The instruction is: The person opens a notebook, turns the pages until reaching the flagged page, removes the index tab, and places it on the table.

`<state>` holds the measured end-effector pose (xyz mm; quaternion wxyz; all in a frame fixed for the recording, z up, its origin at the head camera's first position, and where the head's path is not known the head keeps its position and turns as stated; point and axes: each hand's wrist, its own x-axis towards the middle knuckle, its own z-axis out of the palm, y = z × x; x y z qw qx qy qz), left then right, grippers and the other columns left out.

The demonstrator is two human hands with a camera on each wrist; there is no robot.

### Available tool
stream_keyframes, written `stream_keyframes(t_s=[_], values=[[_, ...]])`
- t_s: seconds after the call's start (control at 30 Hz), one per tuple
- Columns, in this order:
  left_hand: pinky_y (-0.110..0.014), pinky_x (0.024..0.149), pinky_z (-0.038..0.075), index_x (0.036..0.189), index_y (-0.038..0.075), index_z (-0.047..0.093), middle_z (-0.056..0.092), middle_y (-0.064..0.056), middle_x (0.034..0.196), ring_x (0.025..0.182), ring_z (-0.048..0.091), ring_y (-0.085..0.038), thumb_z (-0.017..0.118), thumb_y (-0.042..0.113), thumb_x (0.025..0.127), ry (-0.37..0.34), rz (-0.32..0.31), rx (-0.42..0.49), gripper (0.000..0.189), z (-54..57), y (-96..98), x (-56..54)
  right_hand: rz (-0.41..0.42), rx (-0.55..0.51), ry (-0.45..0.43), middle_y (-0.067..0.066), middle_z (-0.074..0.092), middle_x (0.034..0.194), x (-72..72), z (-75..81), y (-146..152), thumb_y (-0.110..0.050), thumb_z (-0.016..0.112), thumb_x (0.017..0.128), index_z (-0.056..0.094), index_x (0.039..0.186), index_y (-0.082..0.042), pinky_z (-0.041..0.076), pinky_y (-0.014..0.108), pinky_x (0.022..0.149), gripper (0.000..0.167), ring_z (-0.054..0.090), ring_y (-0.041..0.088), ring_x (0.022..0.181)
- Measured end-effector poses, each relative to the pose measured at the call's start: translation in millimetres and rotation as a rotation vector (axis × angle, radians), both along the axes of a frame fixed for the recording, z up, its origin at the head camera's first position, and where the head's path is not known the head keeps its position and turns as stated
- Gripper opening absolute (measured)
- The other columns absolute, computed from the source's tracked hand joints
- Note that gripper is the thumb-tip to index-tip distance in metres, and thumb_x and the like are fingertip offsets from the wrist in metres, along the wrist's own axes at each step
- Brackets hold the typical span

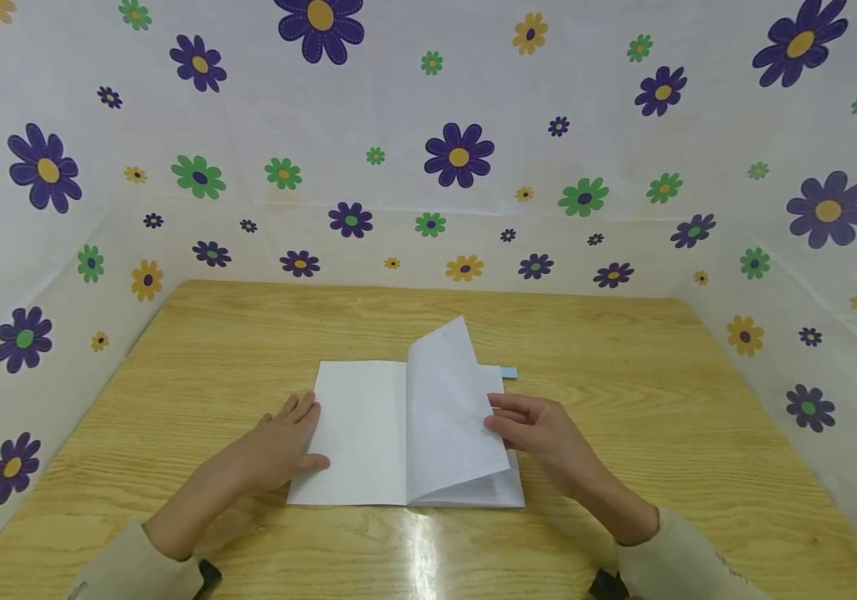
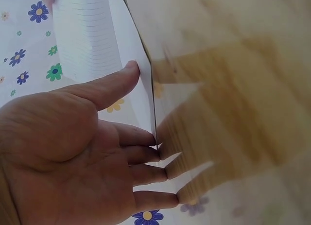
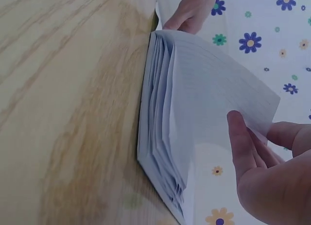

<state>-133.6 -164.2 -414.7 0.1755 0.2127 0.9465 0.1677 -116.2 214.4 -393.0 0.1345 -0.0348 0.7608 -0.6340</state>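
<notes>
An open notebook (image 1: 363, 433) lies on the wooden table, its blank left side flat. On the right, a lifted page (image 1: 447, 408) curves up from the spine, and the right hand (image 1: 548, 433) pinches its outer edge between thumb and fingers. Faint ruled lines show on that page in the right wrist view, with a stack of loosely fanned pages (image 3: 163, 103) below it. At the notebook's left edge rests the left hand (image 1: 278, 450), thumb over the blank side. In the left wrist view, its straight fingers (image 2: 146, 174) reach the tabletop beside the edge.
A small light-blue tab (image 1: 508, 372) sticks out at the notebook's upper right. White cloth (image 1: 376, 100) printed with flowers stands behind the wooden table (image 1: 586, 350) and along both sides. Dark pieces show under both cuffs.
</notes>
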Motion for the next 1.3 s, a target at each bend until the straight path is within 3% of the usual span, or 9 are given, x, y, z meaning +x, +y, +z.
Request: stream_keyframes(t_s=[0.33, 0.6, 0.73, 0.97, 1.1, 1.3], values=[[-0.075, 0.113, 0.022, 0.154, -0.016, 0.030, 0.016, -0.033, 0.165, 0.151, 0.013, -0.054, 0.066, 0.044, 0.100, -0.019, -0.005, -0.016, 0.089, 2.2, -2.9, -5.8, 0.005, -0.067, -0.004, 0.021, 0.065, 0.134, 1.1, 14.2, -15.9, -0.012, 0.067, 0.101, 0.052, 0.145, 0.010, 0.056, 0.025, 0.092, 0.051, 0.067, 0.011, 0.110], [-0.070, 0.117, 0.021, 0.154, -0.016, 0.030, 0.018, -0.035, 0.164, 0.150, 0.013, -0.057, 0.067, 0.046, 0.099, -0.029, -0.007, 0.013, 0.090, 8.2, -3.5, -7.4, 0.061, -0.159, -0.004, 0.025, 0.063, 0.136, -0.1, 17.7, -29.4, -0.006, 0.065, 0.101, 0.051, 0.144, 0.014, 0.057, 0.026, 0.090, 0.049, 0.069, 0.010, 0.104], [-0.066, 0.118, 0.021, 0.153, -0.017, 0.030, 0.016, -0.036, 0.164, 0.150, 0.013, -0.057, 0.064, 0.042, 0.102, 0.007, -0.012, 0.035, 0.086, 13.0, -2.1, -7.1, 0.069, -0.183, -0.008, 0.026, 0.063, 0.136, -2.4, 15.5, -34.5, -0.006, 0.065, 0.101, 0.050, 0.144, 0.014, 0.057, 0.026, 0.089, 0.049, 0.069, 0.009, 0.104], [-0.063, 0.118, 0.026, 0.151, -0.020, 0.032, 0.018, -0.038, 0.162, 0.149, 0.018, -0.056, 0.063, 0.037, 0.104, 0.140, -0.034, 0.005, 0.080, 23.3, 3.0, -6.9, 0.087, -0.217, -0.014, 0.026, 0.061, 0.138, -5.5, 12.3, -42.1, -0.006, 0.065, 0.101, 0.048, 0.145, 0.015, 0.058, 0.026, 0.087, 0.051, 0.069, 0.009, 0.103], [-0.060, 0.117, 0.029, 0.149, -0.020, 0.035, 0.021, -0.036, 0.163, 0.149, 0.023, -0.053, 0.065, 0.035, 0.103, 0.169, -0.026, 0.008, 0.077, 28.0, 5.6, -6.1, 0.093, -0.224, -0.013, 0.027, 0.060, 0.138, -6.4, 10.0, -44.3, -0.005, 0.064, 0.101, 0.048, 0.145, 0.015, 0.058, 0.025, 0.086, 0.051, 0.069, 0.008, 0.102], [-0.059, 0.117, 0.031, 0.149, -0.019, 0.038, 0.024, -0.034, 0.162, 0.149, 0.028, -0.050, 0.066, 0.035, 0.102, 0.085, -0.028, 0.016, 0.077, 28.0, 7.5, -4.6, 0.109, -0.244, -0.002, 0.026, 0.063, 0.135, -8.5, 5.3, -48.7, -0.005, 0.065, 0.101, 0.049, 0.144, 0.015, 0.059, 0.025, 0.083, 0.050, 0.070, 0.009, 0.098]])
